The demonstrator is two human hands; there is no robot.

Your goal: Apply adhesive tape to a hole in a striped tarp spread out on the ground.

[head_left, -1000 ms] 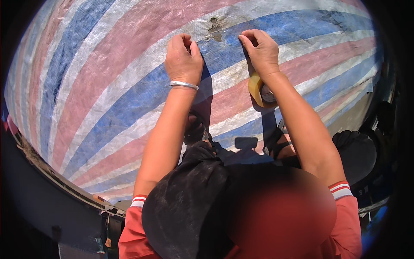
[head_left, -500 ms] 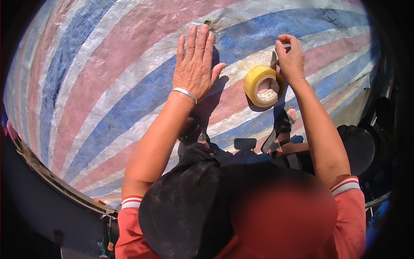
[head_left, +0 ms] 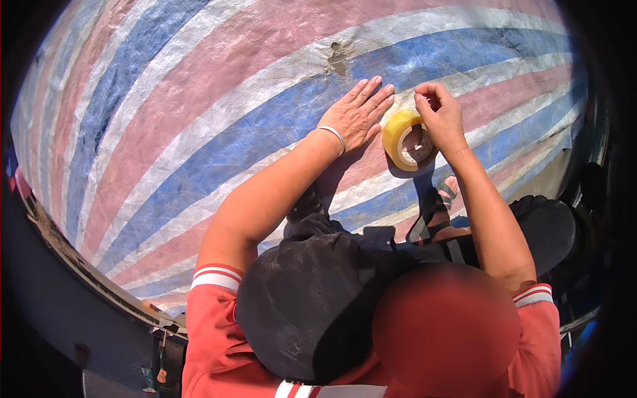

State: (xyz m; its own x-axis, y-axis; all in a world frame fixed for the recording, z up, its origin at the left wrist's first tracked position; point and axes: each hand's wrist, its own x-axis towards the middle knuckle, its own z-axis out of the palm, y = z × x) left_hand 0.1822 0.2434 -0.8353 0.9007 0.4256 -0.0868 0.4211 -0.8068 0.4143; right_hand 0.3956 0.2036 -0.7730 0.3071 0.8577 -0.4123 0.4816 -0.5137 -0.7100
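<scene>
The left hand (head_left: 358, 114) lay palm down on the striped sheet (head_left: 166, 146), fingers straight and grasping nothing, a pale bracelet (head_left: 338, 135) around its wrist. The right hand (head_left: 443, 116) was curled in, thumb drawn up toward the fingers; from where I stood, I couldn't tell whether they pinched anything. The yellow tape (head_left: 393, 140) was between the hands, just beside the right. A ragged patch (head_left: 338, 60) marked the sheet beyond the left fingertips.
</scene>
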